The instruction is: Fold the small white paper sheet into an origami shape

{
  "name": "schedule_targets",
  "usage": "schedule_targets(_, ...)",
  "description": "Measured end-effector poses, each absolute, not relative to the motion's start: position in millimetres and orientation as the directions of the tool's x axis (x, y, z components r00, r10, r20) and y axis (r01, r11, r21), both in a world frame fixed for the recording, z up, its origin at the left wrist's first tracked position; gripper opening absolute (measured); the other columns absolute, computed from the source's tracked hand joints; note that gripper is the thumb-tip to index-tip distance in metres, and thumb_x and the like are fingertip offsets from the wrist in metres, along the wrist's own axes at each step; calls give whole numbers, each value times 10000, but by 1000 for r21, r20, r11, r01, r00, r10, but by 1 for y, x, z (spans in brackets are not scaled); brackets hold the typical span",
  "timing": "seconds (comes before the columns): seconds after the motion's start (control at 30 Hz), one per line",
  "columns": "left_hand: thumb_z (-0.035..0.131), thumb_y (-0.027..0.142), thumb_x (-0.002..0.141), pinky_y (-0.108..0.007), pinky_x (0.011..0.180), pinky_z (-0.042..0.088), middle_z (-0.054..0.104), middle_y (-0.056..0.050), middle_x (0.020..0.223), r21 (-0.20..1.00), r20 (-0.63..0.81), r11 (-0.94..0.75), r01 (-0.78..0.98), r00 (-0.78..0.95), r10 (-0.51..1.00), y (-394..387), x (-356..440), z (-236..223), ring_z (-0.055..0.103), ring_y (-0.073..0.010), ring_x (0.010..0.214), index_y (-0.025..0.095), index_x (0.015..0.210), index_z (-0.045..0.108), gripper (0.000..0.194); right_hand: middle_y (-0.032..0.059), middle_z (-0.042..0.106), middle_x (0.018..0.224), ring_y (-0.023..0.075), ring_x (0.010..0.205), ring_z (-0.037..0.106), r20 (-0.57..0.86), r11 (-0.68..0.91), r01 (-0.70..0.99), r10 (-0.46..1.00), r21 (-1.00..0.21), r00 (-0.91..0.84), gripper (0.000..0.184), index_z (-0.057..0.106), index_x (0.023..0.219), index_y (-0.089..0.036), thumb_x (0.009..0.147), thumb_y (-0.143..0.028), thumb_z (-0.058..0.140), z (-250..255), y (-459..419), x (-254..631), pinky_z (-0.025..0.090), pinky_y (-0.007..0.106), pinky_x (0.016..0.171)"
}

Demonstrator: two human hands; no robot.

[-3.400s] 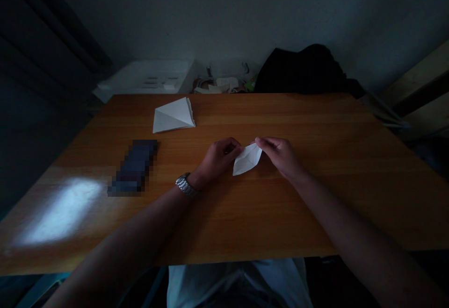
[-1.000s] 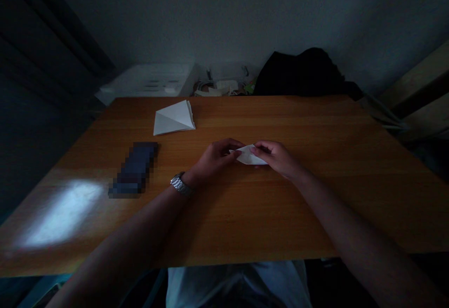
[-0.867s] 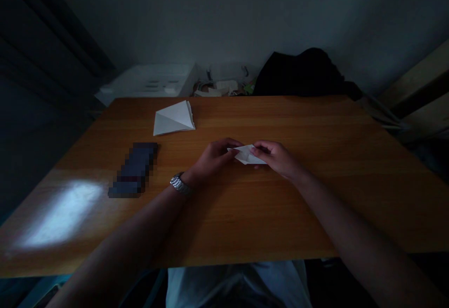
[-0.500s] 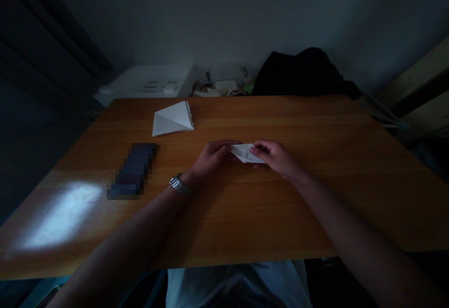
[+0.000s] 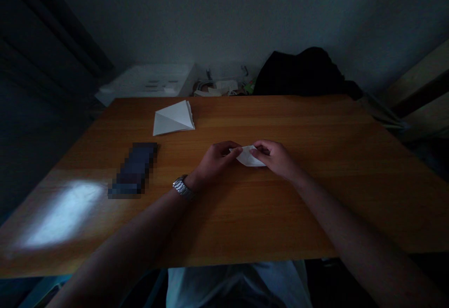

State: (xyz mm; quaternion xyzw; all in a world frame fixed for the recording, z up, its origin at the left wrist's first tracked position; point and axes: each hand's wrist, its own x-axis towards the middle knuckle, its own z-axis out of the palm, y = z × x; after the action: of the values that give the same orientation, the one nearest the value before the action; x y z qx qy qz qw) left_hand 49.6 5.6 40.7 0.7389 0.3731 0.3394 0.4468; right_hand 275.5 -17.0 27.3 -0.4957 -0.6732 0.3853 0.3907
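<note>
A small folded piece of white paper is held between my two hands over the middle of the table. My left hand, with a metal watch on its wrist, pinches the paper's left end, thumb on top. My right hand grips the right side, its thumb lying on the paper's upper face. The fingers beneath the paper are mostly hidden. Farther back on the left lies a larger folded white paper with a crease across it.
A dark, pixelated flat object lies left of my left arm on the wooden table. Beyond the far edge are a white plastic container, some cables and small items, and a black cloth-like heap. Light glares on the table's left side.
My left thumb has moved right, farther onto the paper. The paper has tilted and its outline looks rounder at the bottom. My right hand has barely shifted.
</note>
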Motion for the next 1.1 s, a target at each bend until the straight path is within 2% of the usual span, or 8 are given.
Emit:
schedule_targets(0.27,629,430,945,-257,734,512,750,-101,999,961,132,-227,157,461,878,13,47,31,669,-171,844,107,1063,727,358,51,677,889,187,730,649,27,76,233,978,-969,-205,313,660,958,-208,900,-516,651,29,-21,273,545,287,550)
schedule_targets(0.47,654,394,929,-258,722,524,763,-97,987,939,177,-284,195,435,883,11,48,32,685,-175,839,115,1068,740,324,34,668,830,182,718,622,62,126,316,977,-940,-204,288,651,923,-207,918,-495,632,29,-21,274,502,289,605)
schedule_targets(0.67,657,390,927,-255,726,537,769,-87,987,926,205,-324,195,462,863,11,49,29,693,-173,853,141,1052,753,295,49,714,878,206,804,656,84,176,361,963,-916,-256,331,699,925,-205,923,-529,630,32,-21,274,501,312,718)
schedule_targets(0.8,699,412,894,-254,727,547,758,-100,1017,979,133,-188,82,447,884,9,51,32,691,-166,851,127,1056,729,329,43,716,864,196,763,641,104,191,366,964,-911,-244,362,709,916,-206,916,-559,632,31,-20,275,480,299,670)
schedule_targets(0.93,718,433,882,-244,700,540,739,-77,920,1000,31,-27,-15,422,906,4,56,34,669,-143,782,123,978,712,325,41,706,858,195,763,627,147,218,380,967,-899,-208,351,711,924,-211,917,-554,637,30,-20,275,468,301,669)
schedule_targets(1.1,724,436,873,-266,762,554,735,-72,926,993,4,46,-113,407,913,3,59,29,667,-139,800,129,942,720,315,38,695,845,199,754,616,178,244,405,965,-881,-193,347,712,926,-218,916,-557,638,31,-20,275,465,312,679)
